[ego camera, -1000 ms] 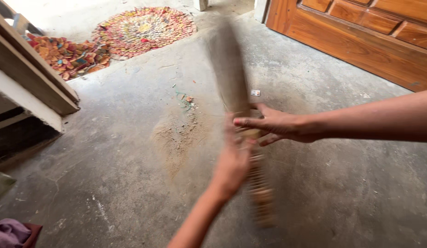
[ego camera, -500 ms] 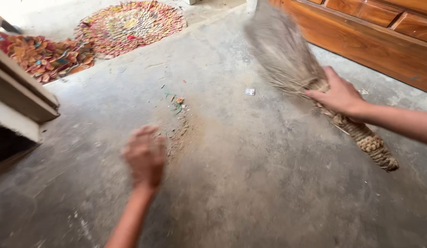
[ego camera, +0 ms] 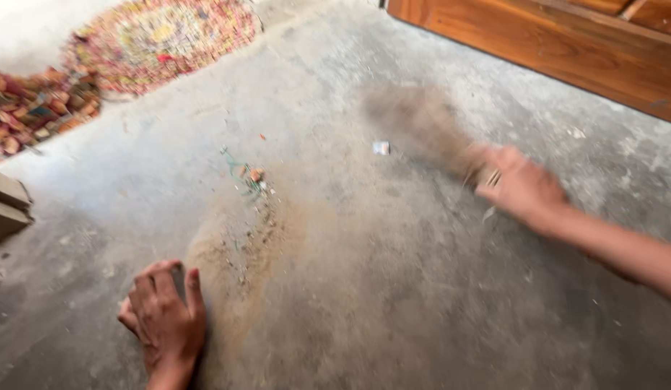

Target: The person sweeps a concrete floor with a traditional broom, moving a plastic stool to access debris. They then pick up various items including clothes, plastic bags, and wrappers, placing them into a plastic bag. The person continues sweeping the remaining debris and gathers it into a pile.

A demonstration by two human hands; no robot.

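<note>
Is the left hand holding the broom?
No, the left hand lies on the floor beside the dust pile; the right hand holds the broom.

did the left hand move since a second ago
Yes. The left hand let go of the broom and came down onto the floor, left of the dust pile.

Around me on the floor
I see two patchwork mats [ego camera: 158, 40] [ego camera: 32, 112], a wooden door [ego camera: 552, 43], and stacked boards [ego camera: 7, 206].
</note>
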